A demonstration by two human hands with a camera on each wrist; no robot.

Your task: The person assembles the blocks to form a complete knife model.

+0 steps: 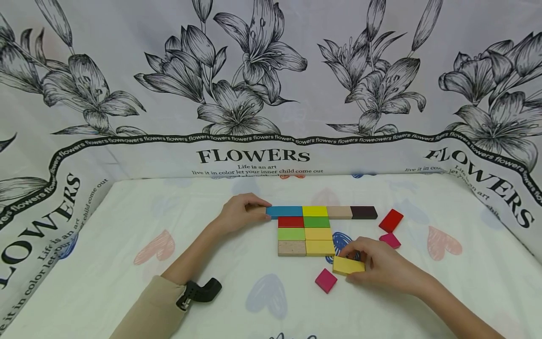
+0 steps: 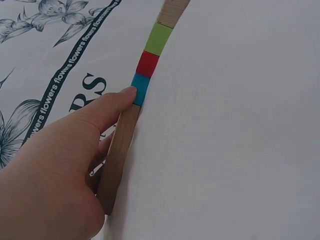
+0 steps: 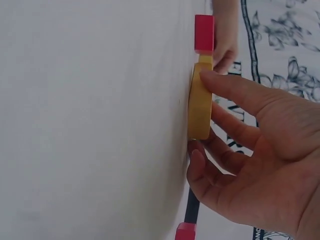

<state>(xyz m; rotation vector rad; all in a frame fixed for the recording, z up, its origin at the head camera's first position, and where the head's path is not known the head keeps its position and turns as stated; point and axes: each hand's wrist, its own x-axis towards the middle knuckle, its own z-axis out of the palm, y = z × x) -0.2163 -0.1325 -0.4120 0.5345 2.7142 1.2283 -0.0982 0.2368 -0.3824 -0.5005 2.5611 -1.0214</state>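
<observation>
In the head view, my left hand (image 1: 245,213) is at the left end of a row of flat blocks. It holds a plain wooden block (image 2: 120,155) that its fingers mostly hide in the head view; one fingertip reaches the blue block (image 1: 284,212). After the blue come a yellow block (image 1: 314,211), a beige one (image 1: 339,212) and a dark one (image 1: 364,213). Two columns of blocks hang below: red (image 1: 290,221), lime (image 1: 291,234) and wood (image 1: 291,248); green (image 1: 316,221) and two yellows. My right hand (image 1: 381,266) pinches another yellow block (image 1: 348,266) by the columns' lower right corner.
Loose on the white cloth (image 1: 228,292) lie a red block (image 1: 391,220) and a small pink block (image 1: 390,240) on the right. Another pink block (image 1: 326,281) lies nearer, left of my right hand. A flower-printed curtain (image 1: 254,108) rises behind.
</observation>
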